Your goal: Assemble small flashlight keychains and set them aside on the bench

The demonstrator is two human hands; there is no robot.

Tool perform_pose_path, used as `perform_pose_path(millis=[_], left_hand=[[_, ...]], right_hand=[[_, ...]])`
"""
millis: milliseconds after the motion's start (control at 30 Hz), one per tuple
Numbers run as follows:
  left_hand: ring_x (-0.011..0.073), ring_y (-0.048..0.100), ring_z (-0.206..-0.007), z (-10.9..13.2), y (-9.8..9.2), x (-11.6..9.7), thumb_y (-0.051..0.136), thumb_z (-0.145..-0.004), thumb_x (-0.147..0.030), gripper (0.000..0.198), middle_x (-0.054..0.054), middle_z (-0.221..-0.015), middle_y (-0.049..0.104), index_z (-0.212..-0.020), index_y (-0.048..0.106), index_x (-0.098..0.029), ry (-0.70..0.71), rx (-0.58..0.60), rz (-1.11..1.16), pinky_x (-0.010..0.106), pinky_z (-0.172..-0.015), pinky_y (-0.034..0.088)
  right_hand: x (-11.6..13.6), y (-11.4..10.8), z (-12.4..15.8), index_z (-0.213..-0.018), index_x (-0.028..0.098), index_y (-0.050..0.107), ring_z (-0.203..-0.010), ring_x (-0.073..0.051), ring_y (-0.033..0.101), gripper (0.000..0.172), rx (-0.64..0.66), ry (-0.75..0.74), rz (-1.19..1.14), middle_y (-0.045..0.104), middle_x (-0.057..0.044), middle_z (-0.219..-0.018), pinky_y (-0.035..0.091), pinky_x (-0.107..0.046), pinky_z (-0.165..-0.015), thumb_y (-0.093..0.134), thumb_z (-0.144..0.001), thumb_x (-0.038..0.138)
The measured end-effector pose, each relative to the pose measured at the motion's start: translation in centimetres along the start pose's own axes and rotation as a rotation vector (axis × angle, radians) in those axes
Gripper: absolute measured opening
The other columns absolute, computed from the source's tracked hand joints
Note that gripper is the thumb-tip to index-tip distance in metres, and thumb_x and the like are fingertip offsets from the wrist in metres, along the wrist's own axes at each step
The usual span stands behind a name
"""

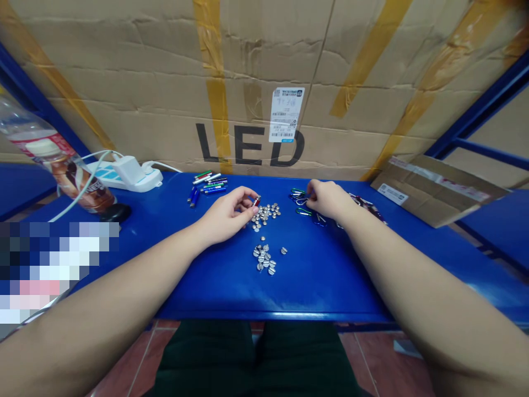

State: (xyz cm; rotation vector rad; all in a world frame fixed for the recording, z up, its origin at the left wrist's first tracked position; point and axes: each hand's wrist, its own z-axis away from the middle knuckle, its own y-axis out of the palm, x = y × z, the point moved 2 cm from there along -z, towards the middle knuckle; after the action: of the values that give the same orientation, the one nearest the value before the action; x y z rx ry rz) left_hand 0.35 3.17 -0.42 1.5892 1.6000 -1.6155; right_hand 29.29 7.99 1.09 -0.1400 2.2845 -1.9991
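Observation:
My left hand (231, 216) is closed, pinching a small red metal tube (257, 202) with a silvery end between thumb and fingers. Right below it lies a heap of small round silver caps (270, 210). A second group of slotted metal discs (264, 257) is nearer the table's front edge. Over on the right, my right hand (328, 199) reaches down with bent fingers onto a silver carabiner (301, 202), and its fingertips seem to pinch it. Green carabiners (303, 212) and blue ones (319, 220) lie around that hand, partly hidden by it.
Several coloured metal tubes (209, 184) lie at the back left of the blue table (264, 300). Farther left are a white power strip (144, 181) and a leaning drink bottle (78, 176). A big LED carton (252, 71) walls the back; a small cardboard box (433, 190) stands right.

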Motion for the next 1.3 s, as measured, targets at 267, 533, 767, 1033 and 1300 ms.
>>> perform_pose_path(millis=[267,533,767,1033,1300], left_hand=[[0.0176,0.056,-0.074,0.2,0.5,-1.7,0.043,-0.102,-0.033,0.027,0.003,-0.084,0.063,-0.106,0.065,-0.017,0.029,0.040,-0.032,0.030,-0.069,0.046],[0.0172,0.055,-0.073,0.1,2.0,-2.4,0.059,-0.095,-0.048,0.031,0.002,-0.080,0.062,-0.094,0.064,-0.017,0.019,0.100,-0.021,0.029,-0.068,0.044],[0.0124,0.041,-0.060,-0.2,1.8,-2.5,0.067,-0.088,-0.043,0.027,-0.005,-0.064,0.044,-0.084,0.057,-0.018,0.027,-0.006,-0.049,0.025,-0.057,0.033],[0.0113,0.035,-0.059,-0.4,1.6,-2.4,0.066,-0.088,-0.054,0.045,-0.005,-0.063,0.038,-0.068,0.045,-0.019,0.021,-0.066,0.031,0.025,-0.055,0.028],[0.0124,0.042,-0.061,-0.3,1.2,-2.0,0.077,-0.080,-0.049,0.037,-0.004,-0.063,0.050,-0.075,0.058,-0.018,-0.025,-0.167,-0.049,0.025,-0.057,0.033]], right_hand=[[0.6,-1.6,0.7,-0.106,0.019,0.054,-0.087,-0.027,0.065,0.019,-0.294,0.012,-0.386,0.071,-0.014,-0.097,0.050,-0.038,-0.079,0.044,-0.091,0.013],[7.8,-2.2,4.3,-0.106,0.024,0.051,-0.063,-0.013,0.058,0.021,-0.014,-0.444,-1.118,0.065,-0.002,-0.092,0.048,-0.027,-0.056,0.064,-0.093,0.036],[9.0,-2.7,4.9,-0.092,0.020,0.060,-0.058,-0.012,0.057,0.030,0.072,-0.434,-1.366,0.064,0.001,-0.078,0.050,-0.028,-0.057,0.077,-0.085,0.045],[9.7,-1.6,4.7,-0.092,0.021,0.061,-0.069,-0.015,0.068,0.043,0.137,-0.304,-1.550,0.067,0.002,-0.080,0.060,-0.033,-0.072,0.089,-0.072,0.046],[9.3,-0.9,4.6,-0.086,0.020,0.060,-0.077,-0.015,0.072,0.040,0.228,-0.282,-1.622,0.072,0.000,-0.083,0.062,-0.035,-0.082,0.090,-0.073,0.043]])
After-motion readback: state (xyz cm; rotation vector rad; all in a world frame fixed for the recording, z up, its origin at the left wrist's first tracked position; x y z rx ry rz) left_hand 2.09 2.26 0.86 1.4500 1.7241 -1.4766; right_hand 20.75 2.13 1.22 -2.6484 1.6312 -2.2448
